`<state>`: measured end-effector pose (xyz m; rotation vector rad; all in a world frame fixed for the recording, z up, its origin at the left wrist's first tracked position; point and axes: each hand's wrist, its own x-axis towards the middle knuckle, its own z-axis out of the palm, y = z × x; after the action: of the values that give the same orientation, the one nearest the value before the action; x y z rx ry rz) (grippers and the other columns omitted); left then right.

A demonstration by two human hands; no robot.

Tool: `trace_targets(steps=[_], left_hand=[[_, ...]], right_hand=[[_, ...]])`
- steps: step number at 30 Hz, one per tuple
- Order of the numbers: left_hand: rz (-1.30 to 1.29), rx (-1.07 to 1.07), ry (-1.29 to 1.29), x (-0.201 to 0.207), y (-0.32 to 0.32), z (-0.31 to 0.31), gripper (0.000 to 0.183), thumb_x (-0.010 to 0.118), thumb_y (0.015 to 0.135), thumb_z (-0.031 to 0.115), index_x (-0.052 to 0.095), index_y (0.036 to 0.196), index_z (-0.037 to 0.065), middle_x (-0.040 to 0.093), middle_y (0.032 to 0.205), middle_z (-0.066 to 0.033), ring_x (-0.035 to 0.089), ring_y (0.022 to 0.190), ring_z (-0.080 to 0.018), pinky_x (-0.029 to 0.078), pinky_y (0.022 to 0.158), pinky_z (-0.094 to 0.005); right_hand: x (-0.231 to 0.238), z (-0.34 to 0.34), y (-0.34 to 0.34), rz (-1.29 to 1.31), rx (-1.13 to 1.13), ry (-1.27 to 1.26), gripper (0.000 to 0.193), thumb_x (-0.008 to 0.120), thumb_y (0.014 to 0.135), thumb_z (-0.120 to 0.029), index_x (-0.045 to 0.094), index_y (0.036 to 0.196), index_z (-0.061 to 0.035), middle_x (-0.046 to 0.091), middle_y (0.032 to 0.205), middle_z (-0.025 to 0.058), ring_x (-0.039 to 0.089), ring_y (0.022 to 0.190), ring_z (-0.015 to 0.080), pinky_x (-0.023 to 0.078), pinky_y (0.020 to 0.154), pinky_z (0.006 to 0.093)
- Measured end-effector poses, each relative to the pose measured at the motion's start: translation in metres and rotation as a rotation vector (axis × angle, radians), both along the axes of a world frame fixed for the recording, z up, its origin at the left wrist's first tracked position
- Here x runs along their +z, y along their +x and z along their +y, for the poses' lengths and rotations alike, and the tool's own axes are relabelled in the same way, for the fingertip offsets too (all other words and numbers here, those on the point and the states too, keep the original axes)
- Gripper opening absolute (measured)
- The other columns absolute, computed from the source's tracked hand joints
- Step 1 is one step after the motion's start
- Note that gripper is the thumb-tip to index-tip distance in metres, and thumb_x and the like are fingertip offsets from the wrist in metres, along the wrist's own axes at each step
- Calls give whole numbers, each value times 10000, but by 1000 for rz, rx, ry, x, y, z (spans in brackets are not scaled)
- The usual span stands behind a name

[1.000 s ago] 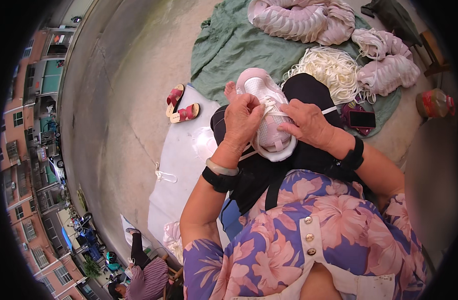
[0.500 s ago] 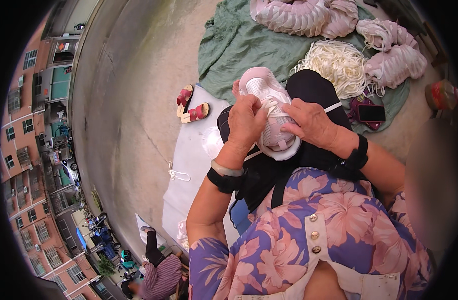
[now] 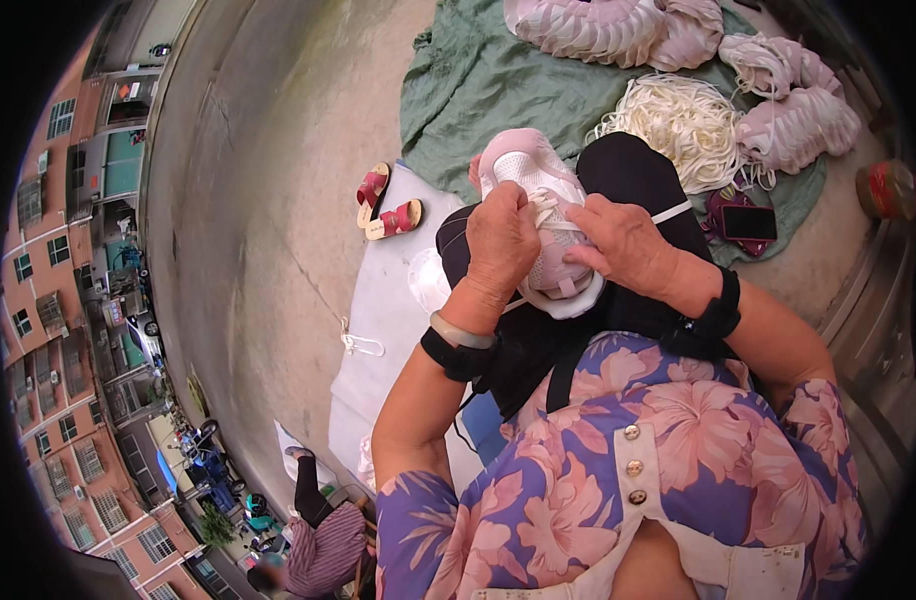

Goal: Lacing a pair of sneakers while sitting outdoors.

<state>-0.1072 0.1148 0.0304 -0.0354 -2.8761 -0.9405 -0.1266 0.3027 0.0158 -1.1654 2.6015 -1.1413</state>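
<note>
A pale pink and white sneaker [image 3: 558, 262] rests across my lap, its toe pointing away from me. White shoelace [image 3: 545, 207] crosses its upper between my hands. My left hand [image 3: 503, 238] is closed at the left side of the lacing, pinching the lace; its fingertips are partly hidden behind the knuckles. From the right, my right hand [image 3: 623, 242] has its curled fingers on the lace, with the thumb lying lower along the shoe's side. Black trousers [image 3: 633, 170] show beneath the sneaker.
A green cloth [image 3: 508, 85] holds rows of pink shoes [image 3: 603, 30], a heap of cream laces [image 3: 673, 130] and a phone [image 3: 748, 223]. Red sandals [image 3: 393, 220] stand left, by a pale sheet [image 3: 383, 290] with a loose lace. A jar [image 3: 886, 190] is far right. Another person [image 3: 323, 545] sits lower left.
My left hand has shifted slightly right and its fingers are drawn in closer over the lacing. My right hand stays nearly in place. The whole view has shifted a little.
</note>
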Motion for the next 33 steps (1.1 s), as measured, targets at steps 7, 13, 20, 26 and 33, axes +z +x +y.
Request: trace_targets(steps=[7,13,20,26,33], left_hand=[[-260,132,754,-4,-10,-9,77,564,805,-25,517,855,10,561,683,-31,534,629,-88,443,587,-257],[61,147,136,-8,-5,-12,175,598,789,22,509,940,14,549,672,-52,538,588,-125,434,567,-257],[-59,184,261,17,36,3,280,654,765,101,499,986,28,495,766,-23,452,633,-93,409,576,-227],[-96,247,274,-1,52,-6,311,672,715,101,482,952,35,479,752,-28,446,647,-123,418,603,-260],[3,203,245,-5,49,-1,206,607,667,43,463,815,32,465,724,-103,478,687,-276,397,624,-371]], right_hand=[[3,1,0,10,20,-4,433,722,689,-192,548,1053,-32,526,880,129,585,760,306,491,639,368],[6,0,-3,-17,27,-69,408,713,697,-206,552,1034,-42,526,863,127,578,746,308,486,633,372],[23,8,-15,-66,-28,-136,172,652,739,-156,607,866,-47,562,739,119,589,688,309,471,605,382],[33,9,-21,-371,-48,-186,142,598,768,-151,619,752,-12,566,631,119,563,587,261,429,547,343],[26,17,-30,-707,-75,-234,176,612,782,-162,605,732,7,525,564,107,466,511,150,394,515,296]])
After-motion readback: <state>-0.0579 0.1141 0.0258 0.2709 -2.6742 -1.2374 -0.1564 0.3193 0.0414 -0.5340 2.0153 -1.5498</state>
